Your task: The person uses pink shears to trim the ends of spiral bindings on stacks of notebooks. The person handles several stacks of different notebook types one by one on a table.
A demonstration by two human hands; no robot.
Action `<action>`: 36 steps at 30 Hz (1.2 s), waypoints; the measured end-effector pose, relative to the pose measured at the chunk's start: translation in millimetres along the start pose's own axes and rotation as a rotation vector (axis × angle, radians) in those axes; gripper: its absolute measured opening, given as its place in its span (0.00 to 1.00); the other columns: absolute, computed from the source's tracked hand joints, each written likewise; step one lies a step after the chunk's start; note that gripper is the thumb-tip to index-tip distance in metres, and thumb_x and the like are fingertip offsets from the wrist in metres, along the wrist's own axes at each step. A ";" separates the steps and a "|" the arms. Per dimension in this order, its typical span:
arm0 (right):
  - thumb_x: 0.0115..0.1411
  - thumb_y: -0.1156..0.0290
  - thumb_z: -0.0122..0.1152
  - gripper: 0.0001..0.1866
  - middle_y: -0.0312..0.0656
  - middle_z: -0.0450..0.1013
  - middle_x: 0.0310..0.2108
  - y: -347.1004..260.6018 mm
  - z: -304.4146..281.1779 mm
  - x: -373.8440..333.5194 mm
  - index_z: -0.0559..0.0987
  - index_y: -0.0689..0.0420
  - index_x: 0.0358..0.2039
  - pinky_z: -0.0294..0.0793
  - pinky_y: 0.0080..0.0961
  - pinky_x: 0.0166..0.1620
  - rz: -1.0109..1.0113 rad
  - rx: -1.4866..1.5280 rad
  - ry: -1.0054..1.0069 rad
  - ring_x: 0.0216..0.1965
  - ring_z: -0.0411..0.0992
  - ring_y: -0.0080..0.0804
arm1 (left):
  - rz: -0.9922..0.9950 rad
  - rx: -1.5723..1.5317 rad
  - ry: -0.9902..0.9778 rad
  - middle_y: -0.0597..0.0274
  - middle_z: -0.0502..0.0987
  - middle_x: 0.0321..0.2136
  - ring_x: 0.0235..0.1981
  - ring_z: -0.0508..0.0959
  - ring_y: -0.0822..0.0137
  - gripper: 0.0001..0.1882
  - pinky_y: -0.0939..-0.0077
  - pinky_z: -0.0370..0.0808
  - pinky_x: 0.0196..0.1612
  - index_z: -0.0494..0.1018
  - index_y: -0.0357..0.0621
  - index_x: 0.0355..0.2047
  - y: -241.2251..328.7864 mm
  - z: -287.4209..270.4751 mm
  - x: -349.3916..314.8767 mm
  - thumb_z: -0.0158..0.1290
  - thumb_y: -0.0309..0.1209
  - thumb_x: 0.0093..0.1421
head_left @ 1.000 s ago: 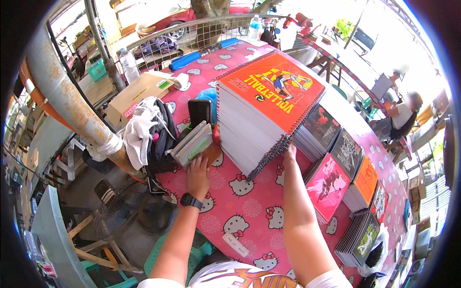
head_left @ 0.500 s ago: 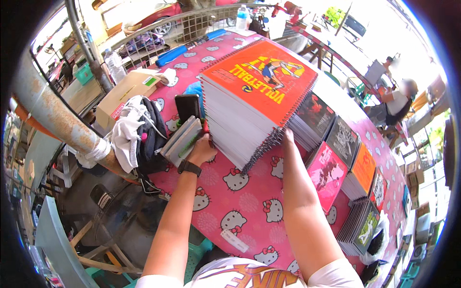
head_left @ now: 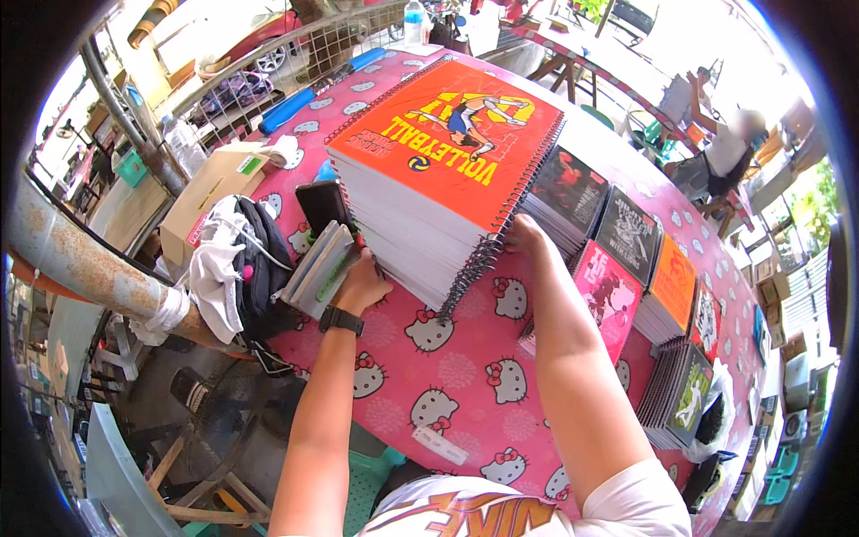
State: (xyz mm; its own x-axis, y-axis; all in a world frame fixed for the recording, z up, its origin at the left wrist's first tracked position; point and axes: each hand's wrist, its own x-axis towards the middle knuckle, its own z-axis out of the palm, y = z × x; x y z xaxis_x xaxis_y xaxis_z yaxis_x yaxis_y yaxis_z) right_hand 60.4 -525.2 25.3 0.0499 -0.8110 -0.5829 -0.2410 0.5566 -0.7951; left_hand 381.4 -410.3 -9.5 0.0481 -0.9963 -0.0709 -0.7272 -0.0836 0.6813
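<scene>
Pink tablecloth [head_left: 470, 380] near wire fence [head_left: 295, 64], 2 hands [head_left: 362, 285] [head_left: 526, 234] apart beside notebook stack [head_left: 425, 183] (grip unclear)

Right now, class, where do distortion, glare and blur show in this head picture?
Head view: a dark curved border rings the scene and the wire fence looks bowed; same view, glare whitens the upper right, and the pink tablecloth pales at its far edge; same view, the orange notebook stack looks sharp but a seated person has a blurred head.

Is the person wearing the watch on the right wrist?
No, the dark watch is on the wrist of the left hand, while the right hand, at the tall notebook stack, has a bare wrist.
</scene>
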 end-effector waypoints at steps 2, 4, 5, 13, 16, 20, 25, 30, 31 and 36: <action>0.56 0.50 0.48 0.19 0.35 0.73 0.36 5.5 -5.8 3.2 0.74 0.50 0.39 0.69 0.38 0.39 -0.018 -0.023 0.001 0.37 0.71 0.33 | -0.005 -0.039 -0.035 0.39 0.74 0.34 0.41 0.75 0.44 0.34 0.62 0.72 0.43 0.58 0.30 0.47 14.1 -7.8 -4.6 0.59 0.26 0.39; 0.56 0.50 0.48 0.19 0.36 0.73 0.36 7.1 -9.0 7.3 0.74 0.51 0.39 0.70 0.37 0.39 -0.042 -0.053 0.002 0.37 0.72 0.33 | -0.013 -0.080 -0.055 0.40 0.75 0.33 0.40 0.75 0.45 0.34 0.62 0.73 0.42 0.58 0.30 0.46 15.4 -10.1 -4.8 0.59 0.26 0.38; 0.56 0.50 0.48 0.20 0.36 0.73 0.36 6.0 -10.5 8.5 0.74 0.51 0.40 0.70 0.37 0.40 -0.054 -0.064 0.003 0.37 0.72 0.34 | -0.019 -0.083 -0.063 0.40 0.75 0.33 0.40 0.75 0.44 0.33 0.61 0.73 0.42 0.59 0.31 0.46 11.5 -8.6 -3.4 0.59 0.26 0.38; 0.56 0.52 0.49 0.21 0.40 0.74 0.36 12.5 -15.1 7.2 0.74 0.56 0.41 0.73 0.36 0.42 -0.115 -0.155 -0.021 0.36 0.74 0.35 | 0.179 0.076 0.155 0.41 0.76 0.33 0.39 0.75 0.44 0.18 0.58 0.73 0.41 0.72 0.35 0.36 -15.3 16.4 9.2 0.58 0.24 0.42; 0.56 0.63 0.51 0.15 0.44 0.74 0.34 15.5 -19.4 13.5 0.75 0.58 0.40 0.75 0.32 0.38 -0.043 -0.134 -0.048 0.33 0.75 0.35 | 0.289 -0.009 0.236 0.44 0.77 0.31 0.38 0.76 0.46 0.16 0.59 0.73 0.40 0.74 0.38 0.35 -10.4 20.1 9.3 0.58 0.25 0.43; 0.52 0.57 0.54 0.15 0.39 0.74 0.26 14.1 -30.8 30.6 0.78 0.56 0.29 0.72 0.28 0.33 0.010 -0.315 -0.121 0.28 0.72 0.32 | 0.317 -0.064 0.296 0.46 0.77 0.28 0.34 0.77 0.49 0.14 0.62 0.75 0.37 0.76 0.40 0.32 6.1 17.5 7.5 0.59 0.26 0.41; 0.52 0.57 0.54 0.15 0.40 0.74 0.25 1.9 -6.6 35.7 0.78 0.56 0.29 0.71 0.28 0.33 -0.079 -0.529 -0.208 0.28 0.72 0.32 | 0.329 -0.011 0.203 0.48 0.78 0.27 0.32 0.78 0.52 0.14 0.63 0.75 0.36 0.77 0.41 0.30 -7.2 4.5 12.0 0.61 0.29 0.39; 0.52 0.57 0.54 0.15 0.40 0.74 0.27 0.5 -16.6 29.8 0.78 0.56 0.30 0.71 0.28 0.34 -0.083 -0.476 -0.159 0.29 0.72 0.32 | 0.224 0.017 0.010 0.51 0.79 0.33 0.36 0.79 0.55 0.23 0.68 0.74 0.39 0.75 0.39 0.36 6.7 10.3 -5.7 0.64 0.29 0.35; 0.52 0.57 0.54 0.15 0.40 0.74 0.27 1.1 -18.9 25.4 0.78 0.56 0.30 0.71 0.28 0.34 -0.085 -0.466 -0.153 0.29 0.72 0.32 | 0.208 0.041 0.047 0.51 0.79 0.32 0.37 0.78 0.53 0.22 0.67 0.74 0.40 0.76 0.40 0.35 7.3 14.5 -12.4 0.64 0.28 0.36; 0.53 0.58 0.54 0.15 0.40 0.74 0.28 10.4 -26.7 3.2 0.78 0.56 0.31 0.71 0.28 0.34 -0.113 -0.401 -0.111 0.30 0.72 0.31 | 0.433 0.069 0.176 0.48 0.78 0.29 0.32 0.78 0.52 0.16 0.66 0.76 0.35 0.77 0.39 0.31 1.0 22.3 -10.7 0.62 0.26 0.38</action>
State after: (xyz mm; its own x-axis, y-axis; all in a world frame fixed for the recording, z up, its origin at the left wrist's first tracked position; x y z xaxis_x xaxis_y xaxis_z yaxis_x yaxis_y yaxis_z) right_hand 32.2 -526.8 19.7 0.1961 -0.8263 -0.5280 -0.5846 0.3337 -0.7395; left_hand 364.9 -399.3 -24.3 -0.1589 -0.9276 0.3380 -0.7492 0.3363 0.5706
